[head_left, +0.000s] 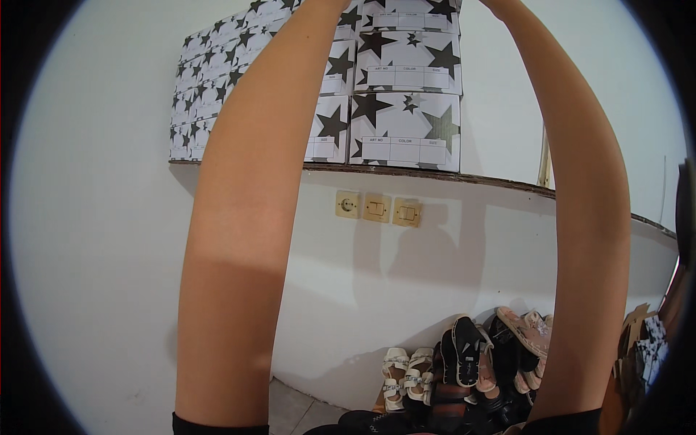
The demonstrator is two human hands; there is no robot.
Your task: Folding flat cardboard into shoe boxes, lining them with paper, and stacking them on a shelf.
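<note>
Both my arms reach up and forward, and the frame's upper edge cuts them off at about the wrists. My left forearm (pixel 239 225) rises in front of a stack of white shoe boxes printed with dark stars. My right forearm (pixel 591 188) passes to the right of the stack. The nearest column has a lower box (pixel 404 130), a middle box (pixel 406 61) and a partly visible upper box (pixel 409 18). My hands lie beyond the upper edge, so what they touch or hold is hidden.
The boxes stand on a wall shelf (pixel 500 180) with a rough dark edge. Below it are a socket (pixel 347 204) and two switches (pixel 376 208). Lower right, white sandals (pixel 395 380) and a black slipper (pixel 465 351) lie among piled footwear. Cardboard (pixel 634 326) leans at far right.
</note>
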